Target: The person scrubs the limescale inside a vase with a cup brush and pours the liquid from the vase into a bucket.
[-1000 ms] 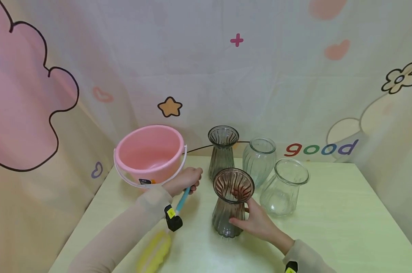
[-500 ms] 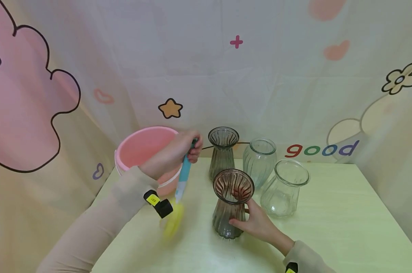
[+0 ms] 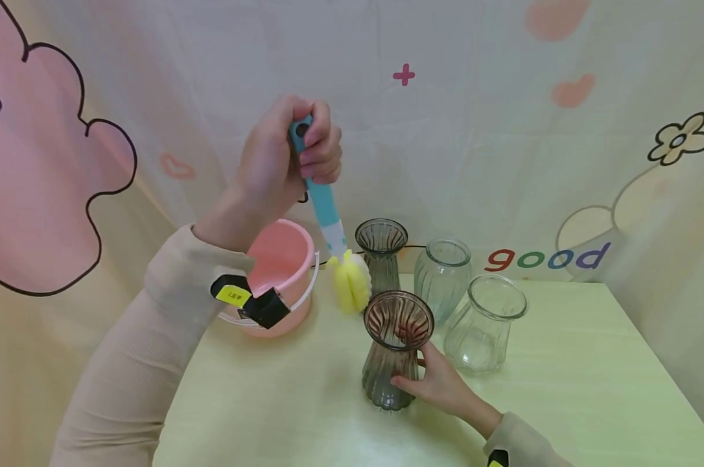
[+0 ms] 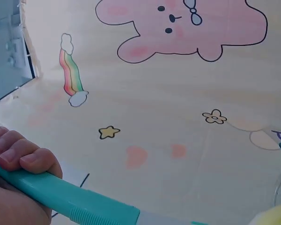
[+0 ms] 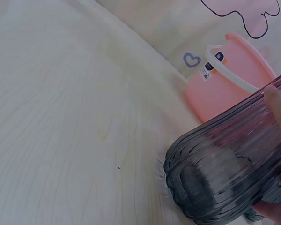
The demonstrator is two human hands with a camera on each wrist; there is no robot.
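My left hand [image 3: 275, 159] is raised, fingers wrapped around the teal handle of a sponge brush [image 3: 327, 206]. Its yellow sponge head [image 3: 351, 283] points down, above and behind the rim of a grey ribbed glass vase [image 3: 389, 383]. In the left wrist view the curled fingers [image 4: 25, 154] lie over the teal handle [image 4: 89, 202]. My right hand [image 3: 445, 384] grips that vase at its right side, thumb in front, and the vase stands upright on the table. The right wrist view has the vase's base [image 5: 201, 183] close up on the tabletop.
A second grey vase [image 3: 381, 259] stands behind the held one. Two clear glass vases [image 3: 443, 279] [image 3: 480, 344] are to its right. A pink bucket [image 3: 288, 272] with a white handle sits at the back left, partly hidden by my left arm. A printed curtain [image 3: 474, 117] hangs behind the table.
My left hand has risen from near the table beside the bucket, lifting the brush so its sponge head swung up and right toward the vases. The right hand and vase stay put.
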